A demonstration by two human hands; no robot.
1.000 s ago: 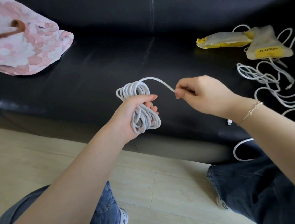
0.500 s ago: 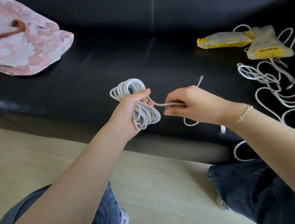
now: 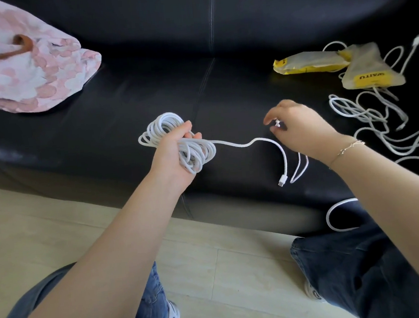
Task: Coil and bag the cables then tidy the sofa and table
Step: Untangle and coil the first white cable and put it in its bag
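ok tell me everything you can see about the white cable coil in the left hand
The white cable coil is a loose bundle of round white cord loops, gripped around its middle by the left hand above the black sofa. A free tail runs rightward, sags, and ends in a white plug hanging free.

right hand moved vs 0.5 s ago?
Yes. The right hand has pulled rightward, away from the white coiled cable and toward the yellow-labelled plastic bags lying on the black leather sofa.
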